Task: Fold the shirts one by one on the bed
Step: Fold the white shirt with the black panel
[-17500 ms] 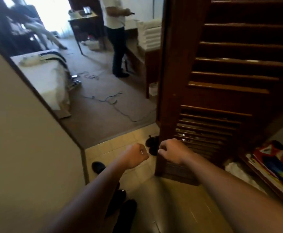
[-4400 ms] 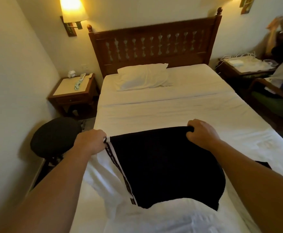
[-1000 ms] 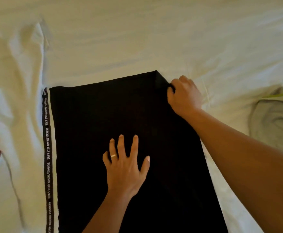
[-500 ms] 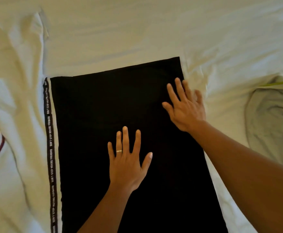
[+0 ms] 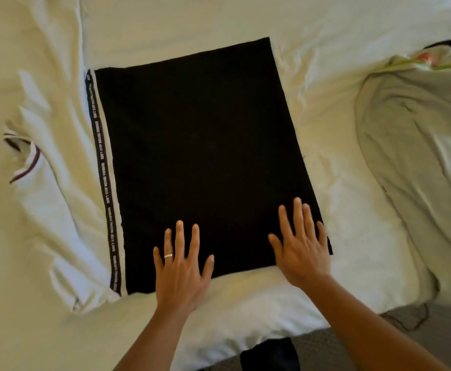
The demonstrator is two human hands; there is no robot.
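Note:
A black shirt [image 5: 200, 145] lies flat on the white bed [image 5: 326, 76], folded into a long rectangle with a black lettered stripe [image 5: 104, 178] along its left edge. My left hand [image 5: 181, 266] rests flat on its near edge, fingers spread, a ring on one finger. My right hand [image 5: 303, 245] presses flat on the near right corner with straight fingers. Both palms reach past the shirt's near edge onto the sheet.
A white garment [image 5: 45, 183] with a dark red trim lies crumpled to the left, partly under the black shirt. A pale grey garment [image 5: 417, 167] is heaped at the right, with a patterned piece [image 5: 430, 58] behind it. The bed's near edge and grey floor [image 5: 379, 341] show below.
Both hands have slid toward me along the black shirt, from its middle and far right edge to its near edge. The shirt lies flatter and its whole outline shows.

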